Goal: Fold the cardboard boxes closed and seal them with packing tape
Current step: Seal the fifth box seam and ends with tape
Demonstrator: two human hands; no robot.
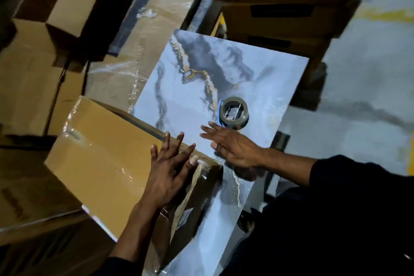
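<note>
A closed brown cardboard box [100,159] with shiny clear tape along its top lies on a marble-patterned slab [190,101]. My left hand [170,168] rests flat on the box's right end, fingers straight and spread. A roll of packing tape [234,113] with a blue edge stands on the slab beyond the box. My right hand [233,148] hovers over the slab with straight fingers, its fingertips just short of the tape roll and holding nothing.
Stacked cardboard boxes [280,15] rise at the back right. An open box [74,2] and film-wrapped cartons [152,36] crowd the back left. More cartons [26,197] lie to the left. Grey concrete floor [369,87] with a yellow line runs on the right.
</note>
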